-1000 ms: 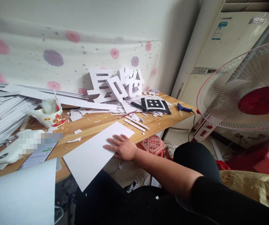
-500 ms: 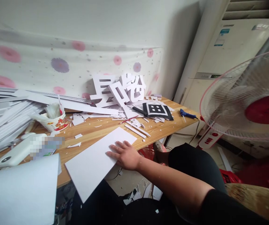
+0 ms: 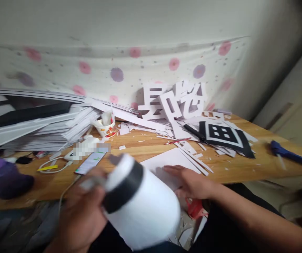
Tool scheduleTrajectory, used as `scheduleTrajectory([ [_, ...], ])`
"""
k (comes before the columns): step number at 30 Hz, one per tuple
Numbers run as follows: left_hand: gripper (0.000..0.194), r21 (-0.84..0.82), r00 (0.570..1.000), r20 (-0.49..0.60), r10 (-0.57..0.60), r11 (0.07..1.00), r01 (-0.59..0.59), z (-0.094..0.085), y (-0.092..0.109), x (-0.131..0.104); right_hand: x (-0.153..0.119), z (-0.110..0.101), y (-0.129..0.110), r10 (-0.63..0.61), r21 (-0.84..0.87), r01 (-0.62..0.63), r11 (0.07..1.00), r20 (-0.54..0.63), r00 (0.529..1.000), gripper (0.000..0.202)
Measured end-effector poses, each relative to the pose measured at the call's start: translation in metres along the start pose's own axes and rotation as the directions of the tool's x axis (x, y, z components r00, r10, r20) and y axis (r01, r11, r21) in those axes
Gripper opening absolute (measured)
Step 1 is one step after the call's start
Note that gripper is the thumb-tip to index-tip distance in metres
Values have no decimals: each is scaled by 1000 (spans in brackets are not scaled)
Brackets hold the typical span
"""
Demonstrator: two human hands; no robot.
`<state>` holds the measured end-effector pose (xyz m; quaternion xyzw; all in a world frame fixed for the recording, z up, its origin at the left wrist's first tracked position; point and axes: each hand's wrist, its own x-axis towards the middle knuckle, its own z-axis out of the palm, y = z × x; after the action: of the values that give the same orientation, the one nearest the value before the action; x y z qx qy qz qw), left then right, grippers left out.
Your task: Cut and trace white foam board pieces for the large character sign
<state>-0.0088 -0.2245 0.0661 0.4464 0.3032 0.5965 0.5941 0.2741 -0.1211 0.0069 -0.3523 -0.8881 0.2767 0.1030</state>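
A large curved white sheet with a black band [image 3: 151, 207] hangs over the table's front edge, blurred by motion. My left hand [image 3: 84, 207] is closed on its left end, fingers wrapped round it. Behind it a flat white board [image 3: 177, 158] lies on the table. My right hand [image 3: 193, 181] rests on this board's right part with its fingers stretched out. The curved sheet hides the board's lower left part.
On the wooden table [image 3: 130, 151] are a phone [image 3: 91, 162], a paper cup [image 3: 107, 129], white cut-out characters [image 3: 155, 100], a black-and-white patterned piece [image 3: 223, 135], a blue glue gun [image 3: 289, 153] and stacked white strips [image 3: 69, 128]. Something purple [image 3: 6, 175] sits left.
The view has turned left. My left hand has come into view holding the curved sheet, which now stands in front of the flat board. My right hand stays on the board.
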Motion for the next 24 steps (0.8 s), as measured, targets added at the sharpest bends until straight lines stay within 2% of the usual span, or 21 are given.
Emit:
scheduleTrajectory([
  [2,22,-83,982,185,-34,995,50,13,-9,14,4,-19,13,-72,236,76,969,-27,997,95],
  [4,27,-84,930,355,-93,988,131,21,-18,28,13,-36,25,-152,348,165,923,-66,986,101],
  [6,31,-52,885,437,-162,977,205,21,-25,41,24,-48,30,-203,365,213,906,-65,977,105],
  [7,33,-46,880,439,-180,974,222,18,-27,46,29,-52,30,-227,375,218,901,-19,974,104],
  [10,39,-65,909,380,-173,975,213,1,-26,61,43,-56,22,-276,444,170,880,185,943,95],
  [12,43,-79,920,361,-154,978,195,-12,-17,70,49,-57,18,-274,478,114,871,280,920,83],
  [15,43,22,934,320,-160,987,162,-31,4,85,55,-65,23,-204,489,18,872,329,922,52],
  [18,34,288,983,86,-164,948,133,-52,11,111,59,-78,48,-32,527,-114,842,261,965,33],
  [21,38,559,978,-111,-179,802,210,-74,-16,139,62,-83,77,151,505,-177,845,94,984,31],
  [23,46,699,976,-172,-132,682,215,-87,-43,151,64,-79,92,199,427,-198,882,43,979,35],
  [24,48,724,974,-184,-130,653,223,-92,-55,153,64,-76,96,206,379,-202,903,30,978,35],
])
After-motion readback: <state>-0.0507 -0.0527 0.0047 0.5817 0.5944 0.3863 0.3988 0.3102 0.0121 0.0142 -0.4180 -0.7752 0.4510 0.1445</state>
